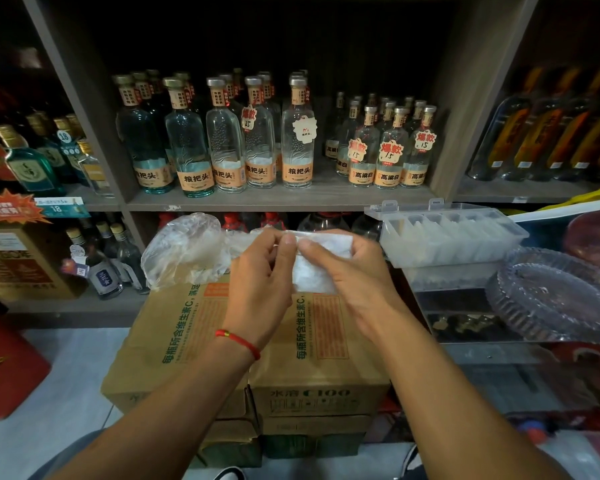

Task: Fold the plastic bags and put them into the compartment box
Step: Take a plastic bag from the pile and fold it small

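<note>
A clear plastic bag (187, 247) stretches from the left of my hands to between them, its right end folded into a white flat piece. My left hand (260, 268) pinches the folded edge with thumb and fingers. My right hand (347, 268) holds the folded part from the right, thumb on top. Both hands hover above a cardboard carton (194, 327). The clear compartment box (447, 233) stands open to the right, level with my hands, with folded white bags in several of its compartments.
Shelves of liquor bottles (222, 140) fill the background. A round clear ribbed dish (555, 296) lies right of my hands, below the box. A red box (7, 362) sits at the left on the floor. More cartons are stacked under the top one.
</note>
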Demonstrator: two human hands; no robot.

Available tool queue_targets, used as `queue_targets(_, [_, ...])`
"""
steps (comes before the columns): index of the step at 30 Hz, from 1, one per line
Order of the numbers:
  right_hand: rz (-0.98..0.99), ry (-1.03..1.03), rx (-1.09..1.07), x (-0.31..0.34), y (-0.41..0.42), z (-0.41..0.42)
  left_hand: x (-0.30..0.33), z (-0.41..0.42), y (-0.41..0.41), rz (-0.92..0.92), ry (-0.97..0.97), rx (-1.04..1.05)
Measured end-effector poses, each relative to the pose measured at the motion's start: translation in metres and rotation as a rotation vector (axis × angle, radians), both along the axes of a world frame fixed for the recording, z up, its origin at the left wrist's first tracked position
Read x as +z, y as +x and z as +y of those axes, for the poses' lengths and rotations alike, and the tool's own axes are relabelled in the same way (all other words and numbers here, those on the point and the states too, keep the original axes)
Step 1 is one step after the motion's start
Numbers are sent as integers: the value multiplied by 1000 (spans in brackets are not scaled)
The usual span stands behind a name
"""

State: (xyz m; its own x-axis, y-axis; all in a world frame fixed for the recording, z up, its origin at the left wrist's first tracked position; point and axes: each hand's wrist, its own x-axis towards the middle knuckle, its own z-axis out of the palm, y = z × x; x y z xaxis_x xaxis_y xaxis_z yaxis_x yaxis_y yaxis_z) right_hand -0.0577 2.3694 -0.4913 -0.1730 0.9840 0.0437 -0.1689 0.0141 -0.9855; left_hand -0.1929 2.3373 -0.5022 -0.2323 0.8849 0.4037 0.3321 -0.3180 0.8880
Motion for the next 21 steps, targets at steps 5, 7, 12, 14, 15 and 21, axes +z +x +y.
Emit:
queue_targets(5, [32, -23, -107, 1, 6, 4, 0, 1, -9, -174, -172, -193])
queue_targets(7, [7, -15, -112, 1, 8, 5, -3, 3, -11, -222, -208, -228])
queue_targets(12, [44, -31, -55, 3, 11, 3, -7, 7, -13, -189, -174, -169])
queue_targets(14, [45, -18, -69, 3, 14, 4, -8, 8, -14, -168, -164, -145])
queue_targets(15, [25, -6, -79, 2, 16, 4, -8, 9, -14, -163, -163, -140])
queue_targets(21, [94, -33, 34, 2, 18, 6, -8, 7, -14, -144, -202, -200])
